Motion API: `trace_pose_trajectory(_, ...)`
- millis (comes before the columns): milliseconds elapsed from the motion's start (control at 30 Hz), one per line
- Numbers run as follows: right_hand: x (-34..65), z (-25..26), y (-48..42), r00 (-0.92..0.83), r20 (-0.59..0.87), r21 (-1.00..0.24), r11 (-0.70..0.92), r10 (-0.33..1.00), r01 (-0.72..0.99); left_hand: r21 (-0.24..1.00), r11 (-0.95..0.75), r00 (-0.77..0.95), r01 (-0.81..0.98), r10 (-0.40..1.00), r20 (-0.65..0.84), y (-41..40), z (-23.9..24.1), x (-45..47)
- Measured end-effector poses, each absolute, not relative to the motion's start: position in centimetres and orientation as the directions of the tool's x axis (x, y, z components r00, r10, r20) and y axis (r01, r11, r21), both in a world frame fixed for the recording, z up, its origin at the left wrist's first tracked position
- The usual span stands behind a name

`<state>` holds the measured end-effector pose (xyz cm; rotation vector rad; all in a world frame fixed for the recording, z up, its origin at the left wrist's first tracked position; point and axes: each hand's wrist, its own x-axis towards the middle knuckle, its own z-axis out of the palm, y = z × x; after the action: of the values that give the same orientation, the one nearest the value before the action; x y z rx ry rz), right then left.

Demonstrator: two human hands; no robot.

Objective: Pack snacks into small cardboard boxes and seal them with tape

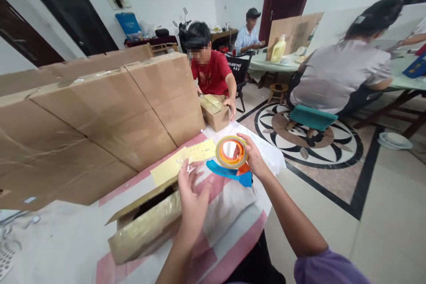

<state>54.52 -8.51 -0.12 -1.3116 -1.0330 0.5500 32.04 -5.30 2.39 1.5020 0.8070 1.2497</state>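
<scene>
On the right, my right hand (254, 157) grips a tape dispenser (244, 179) at the edge of its roll. It has a blue body, orange parts and a roll of tape (218, 153) around an orange hub. My left hand (195, 197) is raised left of it, fingers curled, with a crumpled bit of clear tape (189, 164) at the fingertips. Below and left of that hand lies a cardboard box (146, 226) with a flap raised and a dark opening; shiny tape covers its side. My left hand hides the box's right end.
Stacked cardboard boxes (159, 102) form a wall at the left. Yellow paper (169, 166) lies on the pink-and-white cloth (239, 237). Across the table a person in a red shirt (213, 73) handles a taped box (216, 117). Others sit behind at a green table (289, 64).
</scene>
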Motion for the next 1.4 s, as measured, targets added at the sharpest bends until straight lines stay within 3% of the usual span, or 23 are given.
trace_pose_trajectory(67, 54.1, 0.6, -9.8, 0.419, 0.336, -0.942, 0.297, 0.844, 0.156, 0.955, -0.272, 0.297, -0.120, 0.908, 0.296, -3.4, 3.3, 33.3)
trace_pose_trajectory(233, 53.6, 1.5, -12.5, 0.332, 0.313, -0.948, 0.316, 0.890, 0.047, 0.986, 0.110, 0.636, -0.124, 0.772, -0.006, -2.1, 3.9, 33.9)
trace_pose_trajectory(400, 53.2, 2.3, -14.1, 0.250, 0.283, -0.957, 0.289, 0.926, 0.011, 0.981, 0.114, 0.691, -0.159, 0.723, 0.028, -3.5, 4.1, 33.6)
trace_pose_trajectory(600, 53.2, 2.6, -14.6, 0.271, 0.265, -0.962, 0.233, 0.926, 0.143, 0.989, 0.048, 0.631, -0.140, 0.774, 0.051, -3.7, 3.9, 33.5)
trace_pose_trajectory(700, 53.2, 2.2, -14.3, 0.274, 0.280, -0.959, 0.252, 0.920, 0.132, 0.991, 0.044, 0.621, -0.125, 0.782, 0.043, -3.8, 3.3, 33.3)
trace_pose_trajectory(833, 53.9, 1.0, -13.0, 0.411, 0.336, -0.937, 0.258, 0.847, 0.235, 0.992, -0.020, 0.501, -0.126, 0.862, 0.081, -4.4, 3.1, 32.2)
trace_pose_trajectory(1033, 55.2, -2.5, -8.0, 0.502, 0.308, -0.808, -0.056, 0.808, 0.586, 0.973, -0.222, 0.313, -0.068, 0.921, 0.232, -6.3, 4.0, 28.3)
trace_pose_trajectory(1200, 55.0, -5.1, -5.0, 0.460, 0.227, -0.605, -0.246, 0.858, 0.757, 0.975, -0.220, 0.185, -0.016, 0.958, 0.219, -7.0, 4.2, 24.6)
trace_pose_trajectory(1300, 53.7, -3.6, -5.2, 0.466, 0.384, -0.551, -0.207, 0.797, 0.808, 0.988, -0.155, 0.183, -0.010, 0.971, 0.154, -7.6, 3.8, 23.0)
trace_pose_trajectory(1400, 50.4, 0.6, -6.9, 0.309, 0.518, -0.603, 0.085, 0.798, 0.793, 0.997, -0.075, 0.194, 0.021, 0.979, 0.069, -8.8, 3.4, 22.4)
